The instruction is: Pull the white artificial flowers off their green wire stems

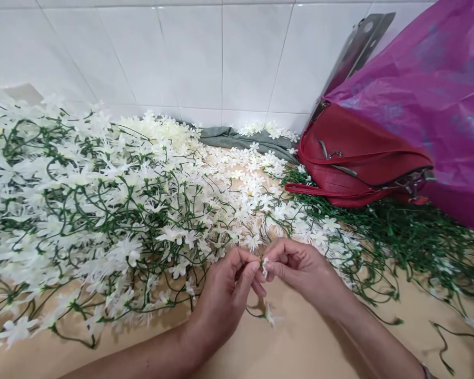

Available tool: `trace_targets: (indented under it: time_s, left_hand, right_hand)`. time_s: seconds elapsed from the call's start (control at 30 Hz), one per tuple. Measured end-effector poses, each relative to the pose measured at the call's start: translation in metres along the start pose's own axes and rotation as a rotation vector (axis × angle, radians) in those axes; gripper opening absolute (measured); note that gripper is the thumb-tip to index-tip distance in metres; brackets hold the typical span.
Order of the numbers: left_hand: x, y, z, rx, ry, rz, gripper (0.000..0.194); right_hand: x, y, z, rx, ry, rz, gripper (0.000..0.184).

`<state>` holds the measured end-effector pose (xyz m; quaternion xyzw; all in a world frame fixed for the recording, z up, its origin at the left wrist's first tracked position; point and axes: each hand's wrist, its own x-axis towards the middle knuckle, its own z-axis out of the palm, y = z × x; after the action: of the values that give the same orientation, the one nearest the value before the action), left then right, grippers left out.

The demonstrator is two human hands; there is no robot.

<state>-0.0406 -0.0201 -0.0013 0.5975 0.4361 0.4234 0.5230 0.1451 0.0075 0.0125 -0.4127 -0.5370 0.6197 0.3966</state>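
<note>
My left hand (237,279) is closed, thumb and forefinger pinching the base of a small artificial flower stem, mostly hidden by the fingers. Against it, my right hand (296,263) pinches a white artificial flower (265,267) between thumb and forefinger. The fingertips of both hands almost meet. Below my left fingers hangs another white flower (269,315) on a thin green stem. Loose white blossoms (256,202) lie just beyond my hands. A large heap of white flowers on green stems (114,210) spreads to the left.
Bare green stems (403,237) are piled at the right, with a red handbag (363,152) on them. Behind it are a purple plastic bag (438,84) and a metal plate (357,50). A grey-green cloth (237,138) lies along the tiled wall (248,58). The tabletop (276,352) is tan.
</note>
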Motion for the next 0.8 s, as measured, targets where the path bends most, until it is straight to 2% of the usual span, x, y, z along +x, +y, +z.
trace_targets:
  time_s: [0.23,0.47,0.53,0.63,0.7,0.8]
  left_hand:
    - [-0.002,-0.002,0.002,-0.051,0.0,-0.025,0.029]
    - [0.0,-0.003,0.003,-0.11,0.004,-0.028,0.027]
    - [-0.004,-0.001,0.004,-0.121,-0.017,-0.016,0.025]
    - [-0.011,0.012,0.001,-0.095,-0.031,0.029,0.02]
    - [-0.011,0.031,-0.009,0.072,0.068,0.176,0.025]
    - [-0.003,0.068,-0.037,0.512,0.481,0.544,0.042]
  right_hand:
    - [0.001,0.005,0.005,0.114,-0.029,0.014,0.025]
    - [0.004,0.003,0.012,0.077,0.013,-0.049,0.028]
    - [0.003,0.002,0.009,0.046,0.059,-0.06,0.026]
    - [-0.001,0.001,0.002,-0.012,0.229,-0.12,0.025]
    - [-0.002,0.001,-0.004,-0.058,0.349,-0.201,0.021]
    - [0.0,0.001,-0.013,-0.133,0.522,-0.321,0.022]
